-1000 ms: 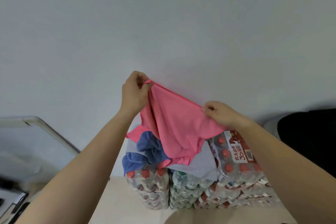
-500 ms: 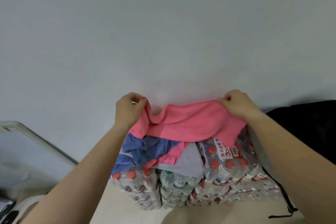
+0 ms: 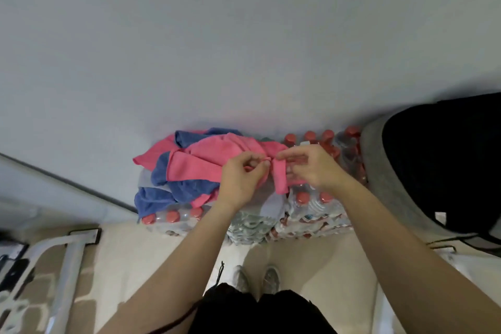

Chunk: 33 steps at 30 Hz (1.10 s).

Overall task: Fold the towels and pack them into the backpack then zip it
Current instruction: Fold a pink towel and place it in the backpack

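A pink towel lies crumpled on a heap of towels on top of stacked water-bottle packs against the wall. My left hand pinches its near edge. Right beside it, my right hand holds a folded pink strip of the same towel. The two hands nearly touch. Blue towels lie under and left of the pink one, and a grey towel hangs below my left hand. The backpack, black with a grey rim, stands at the right with its mouth wide.
Shrink-wrapped packs of red-capped water bottles carry the towels and stand on a pale floor. A white metal frame lies at the lower left. My shoes are directly below. The grey wall fills the upper half.
The pink towel was held up and spread between my hands; now it is down on the heap and my hands have come together at its near edge. The view has tilted downward.
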Each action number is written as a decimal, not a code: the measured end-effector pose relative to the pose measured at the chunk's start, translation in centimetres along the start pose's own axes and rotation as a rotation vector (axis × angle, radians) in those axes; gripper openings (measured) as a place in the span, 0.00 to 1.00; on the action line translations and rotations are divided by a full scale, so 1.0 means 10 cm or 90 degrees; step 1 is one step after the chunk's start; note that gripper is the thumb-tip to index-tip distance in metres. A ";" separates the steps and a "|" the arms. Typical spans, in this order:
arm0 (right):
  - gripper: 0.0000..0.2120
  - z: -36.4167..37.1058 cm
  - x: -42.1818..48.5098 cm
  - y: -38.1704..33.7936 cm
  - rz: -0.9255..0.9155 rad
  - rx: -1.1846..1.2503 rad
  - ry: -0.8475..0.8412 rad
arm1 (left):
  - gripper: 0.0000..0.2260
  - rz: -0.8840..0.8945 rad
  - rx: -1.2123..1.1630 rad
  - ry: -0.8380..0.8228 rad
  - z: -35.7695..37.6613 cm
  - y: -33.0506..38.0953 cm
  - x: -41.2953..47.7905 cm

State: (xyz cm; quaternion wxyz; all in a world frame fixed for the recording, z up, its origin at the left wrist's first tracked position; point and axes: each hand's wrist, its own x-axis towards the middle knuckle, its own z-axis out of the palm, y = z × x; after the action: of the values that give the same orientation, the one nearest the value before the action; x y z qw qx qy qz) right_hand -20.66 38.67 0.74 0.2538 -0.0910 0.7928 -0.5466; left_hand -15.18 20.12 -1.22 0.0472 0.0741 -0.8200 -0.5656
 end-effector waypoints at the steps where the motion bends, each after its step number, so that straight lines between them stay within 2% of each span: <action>1: 0.19 0.02 -0.03 0.02 -0.013 -0.023 -0.002 | 0.06 -0.003 -0.022 0.002 0.03 -0.02 -0.01; 3: 0.22 0.09 -0.06 0.02 -0.035 -0.094 0.013 | 0.04 -0.009 -0.069 0.009 0.05 -0.04 -0.06; 7: 0.25 0.22 -0.12 -0.07 -0.035 -0.138 0.061 | 0.05 -0.041 -0.144 0.013 0.02 -0.07 -0.15; 12: 0.12 0.23 -0.11 -0.20 -0.056 -0.165 0.091 | 0.03 -0.049 -0.099 0.051 -0.03 -0.14 -0.20; 14: 0.09 0.21 -0.05 -0.21 -0.040 -0.127 0.100 | 0.04 -0.038 -0.077 0.074 -0.02 -0.14 -0.21; 17: 0.11 0.17 0.08 -0.21 -0.009 -0.060 0.099 | 0.05 -0.035 -0.065 0.098 0.04 -0.12 -0.22; 21: 0.13 0.13 0.18 -0.17 0.058 0.176 0.047 | 0.07 -0.031 -0.071 0.135 0.17 -0.06 -0.21; 26: 0.16 0.09 0.26 -0.11 0.103 0.327 0.015 | 0.14 -0.057 -0.039 0.184 0.32 0.02 -0.18; 28: 0.17 0.05 0.27 -0.08 0.123 0.368 -0.012 | 0.11 -0.063 -0.022 0.209 0.36 0.03 -0.17; 30: 0.17 0.00 0.27 -0.06 0.094 0.291 -0.032 | 0.07 -0.067 -0.018 0.222 0.36 0.06 -0.15; 33: 0.16 -0.10 0.28 -0.03 -0.111 -0.190 0.000 | 0.03 -0.069 -0.018 0.221 0.35 0.12 -0.14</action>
State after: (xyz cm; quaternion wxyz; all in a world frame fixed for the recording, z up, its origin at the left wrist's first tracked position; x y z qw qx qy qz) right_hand -23.65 38.21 0.48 0.1891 -0.1958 0.8542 -0.4430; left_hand -14.42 24.06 -1.36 0.1585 0.2144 -0.7861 -0.5577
